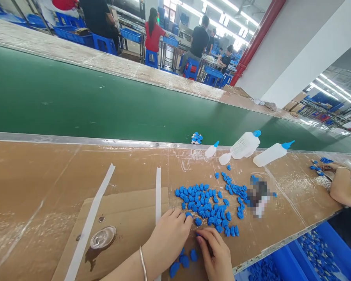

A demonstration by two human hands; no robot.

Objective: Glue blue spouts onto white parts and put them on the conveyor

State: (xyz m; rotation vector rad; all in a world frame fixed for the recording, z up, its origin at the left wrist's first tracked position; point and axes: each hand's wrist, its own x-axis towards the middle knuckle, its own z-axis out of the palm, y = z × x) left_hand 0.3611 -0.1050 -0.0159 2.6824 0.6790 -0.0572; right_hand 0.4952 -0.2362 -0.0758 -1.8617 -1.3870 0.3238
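My left hand (172,235), a bangle on its wrist, is curled over the work surface at the near edge of a spread of small blue moulded pieces (203,201). Its fingertips are mostly hidden, and I cannot make out what they hold. To its right, my right hand (215,249) pinches a small blue piece (197,235) between thumb and forefinger. Below and between the two hands lie several loose blue pieces (185,260). Flat cardboard (128,218) with white tape strips (158,191) extends to the left of my left hand.
White bottles (270,154) with blue caps stand or lean along the back edge. Behind them runs a green conveyor belt (119,105). A round patch of clear liquid (103,237) sits on the cardboard. Another person's arm (341,185) works at right, above blue bins (321,249).
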